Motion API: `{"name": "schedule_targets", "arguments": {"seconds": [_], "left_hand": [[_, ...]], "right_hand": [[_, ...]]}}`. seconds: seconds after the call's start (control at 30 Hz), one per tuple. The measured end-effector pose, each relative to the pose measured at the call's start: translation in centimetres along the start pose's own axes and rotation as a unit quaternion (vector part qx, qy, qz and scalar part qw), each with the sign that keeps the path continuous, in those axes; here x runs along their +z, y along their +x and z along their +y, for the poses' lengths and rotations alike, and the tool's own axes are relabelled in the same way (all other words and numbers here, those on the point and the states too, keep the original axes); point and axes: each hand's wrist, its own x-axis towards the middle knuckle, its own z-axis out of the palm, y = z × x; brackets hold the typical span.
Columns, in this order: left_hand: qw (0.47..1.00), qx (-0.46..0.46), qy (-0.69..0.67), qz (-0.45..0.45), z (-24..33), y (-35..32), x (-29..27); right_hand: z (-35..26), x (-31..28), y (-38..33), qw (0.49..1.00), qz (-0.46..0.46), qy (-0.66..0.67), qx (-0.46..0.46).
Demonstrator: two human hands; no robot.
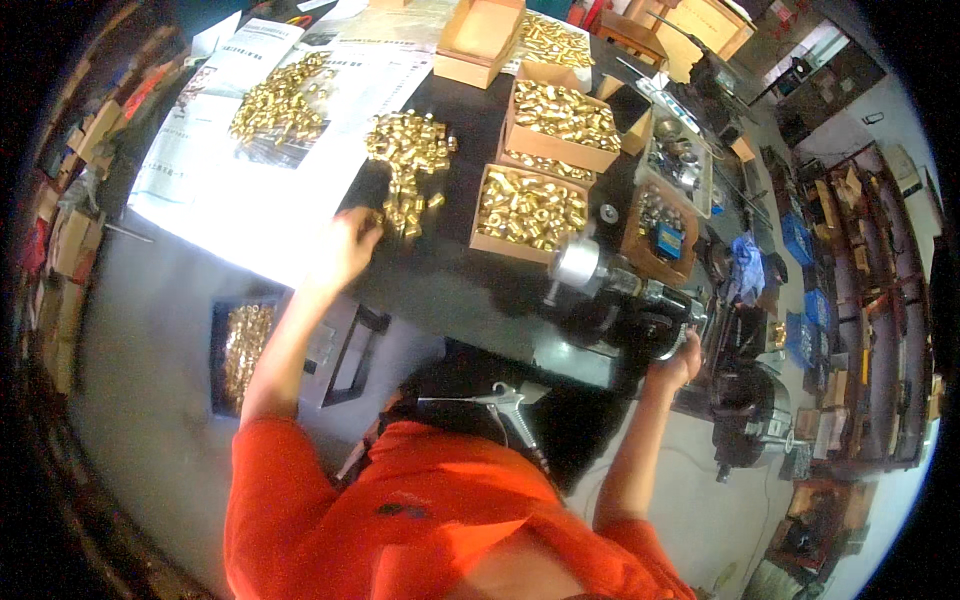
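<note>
My left hand (pixel 345 250) is over the dark bench, at the near edge of a loose pile of small brass fittings (pixel 410 145). Its fingers are curled together, with a bit of brass showing at the tips. Low on the right, my right hand (pixel 676 364) is closed round the rim of a metal handwheel (pixel 664 343) on a small bench lathe. The lathe's silver chuck (pixel 577 262) points toward the bench middle. Left of it, a cardboard box (pixel 505 242) full of brass fittings stands in front of another filled box (pixel 560 147).
More brass fittings (pixel 285 105) lie on newspaper (pixel 165 180) at the left. An empty-looking cardboard box (pixel 480 40) stands at the back. Below the bench is a blue bin (pixel 216 355) of brass parts. An air blow gun (pixel 508 402) hangs before me. Shelves (pixel 880 310) line the right.
</note>
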Motion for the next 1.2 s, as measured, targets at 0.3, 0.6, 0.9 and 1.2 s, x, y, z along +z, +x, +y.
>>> {"name": "schedule_targets", "arguments": {"seconds": [0.3,0.6,0.9,1.2], "left_hand": [[0.994,0.056,0.078,0.056,2.7,0.1,4.5],[0.985,0.135,0.0,0.112,3.4,0.0,4.5],[0.973,0.204,0.018,0.106,3.0,0.0,5.0],[0.987,0.143,0.044,0.065,3.1,-0.9,4.4]], "right_hand": [[-1.3,1.6,-3.0,0.979,0.145,-0.108,-0.094],[0.5,-1.6,-1.4,0.998,0.023,0.06,-0.008],[-0.6,0.3,-3.3,0.989,0.045,0.137,-0.031],[-2.0,-0.1,-4.3,0.991,0.046,0.118,-0.04]]}}
